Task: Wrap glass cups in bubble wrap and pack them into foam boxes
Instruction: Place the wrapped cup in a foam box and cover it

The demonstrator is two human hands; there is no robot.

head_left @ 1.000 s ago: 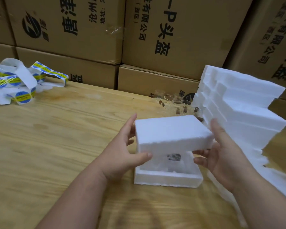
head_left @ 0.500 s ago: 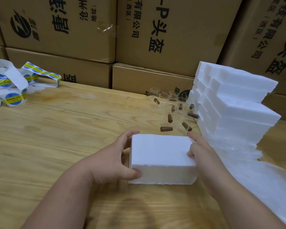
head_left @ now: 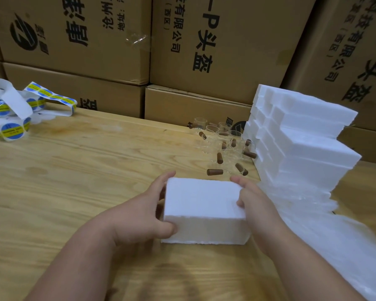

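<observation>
A closed white foam box [head_left: 204,210] sits on the wooden table [head_left: 74,170], a plain rectangular block with rough, crumbly edges along its seam. The left hand [head_left: 139,216] grips its left end, thumb on the front face, and the right hand [head_left: 253,203] curls over the right end. Behind it stand small glass cups [head_left: 223,140] with brown handles. A stepped stack of foam boxes [head_left: 302,144] rises at the right, with bubble wrap [head_left: 313,218] at its foot.

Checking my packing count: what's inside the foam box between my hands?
Nothing inside shows: the foam box is closed, left hand and right hand gripping its ends.
</observation>
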